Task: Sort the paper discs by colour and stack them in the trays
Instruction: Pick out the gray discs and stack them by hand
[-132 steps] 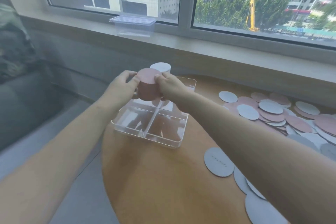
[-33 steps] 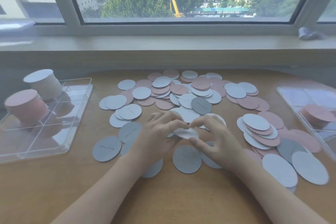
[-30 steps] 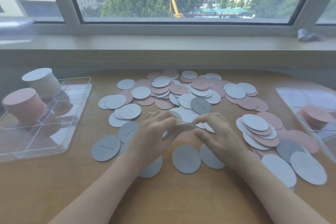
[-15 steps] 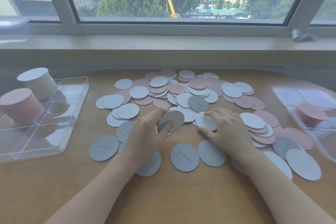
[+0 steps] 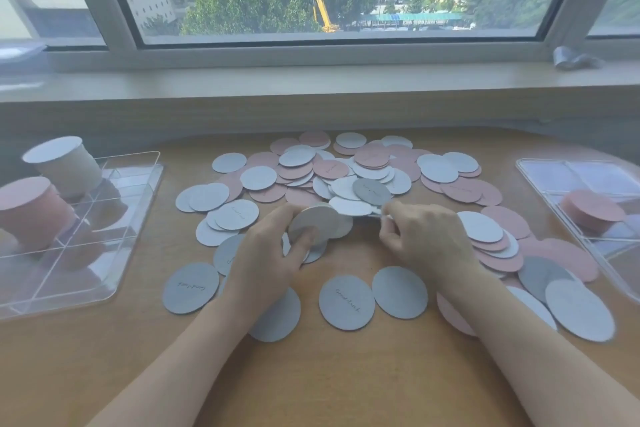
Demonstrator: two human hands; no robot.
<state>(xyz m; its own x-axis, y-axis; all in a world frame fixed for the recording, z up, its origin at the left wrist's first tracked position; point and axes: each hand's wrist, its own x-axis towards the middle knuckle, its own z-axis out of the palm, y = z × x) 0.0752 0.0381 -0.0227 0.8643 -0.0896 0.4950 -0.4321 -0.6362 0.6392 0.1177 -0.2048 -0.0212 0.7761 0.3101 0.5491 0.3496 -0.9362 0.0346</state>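
Many pink and pale grey-white paper discs (image 5: 332,170) lie scattered across the wooden table (image 5: 311,374). My left hand (image 5: 266,253) grips a small stack of white discs (image 5: 317,224), tilted up off the table. My right hand (image 5: 422,236) pinches the edge of a white disc (image 5: 349,206) at the pile's front. The clear left tray (image 5: 86,253) holds a tall pink stack (image 5: 29,208) and a tall white stack (image 5: 64,163). The clear right tray (image 5: 588,180) holds a short pink stack (image 5: 592,210).
Grey discs with handwriting (image 5: 346,300) lie near the table's front. A window sill (image 5: 311,78) runs behind the table, with a crumpled wrapper (image 5: 575,59) at its right. The trays sit at the table's left and right ends.
My left hand has lifted the white discs it holds higher and more upright. My right hand has gone from lying flat on discs to pinching one at the pile's front.
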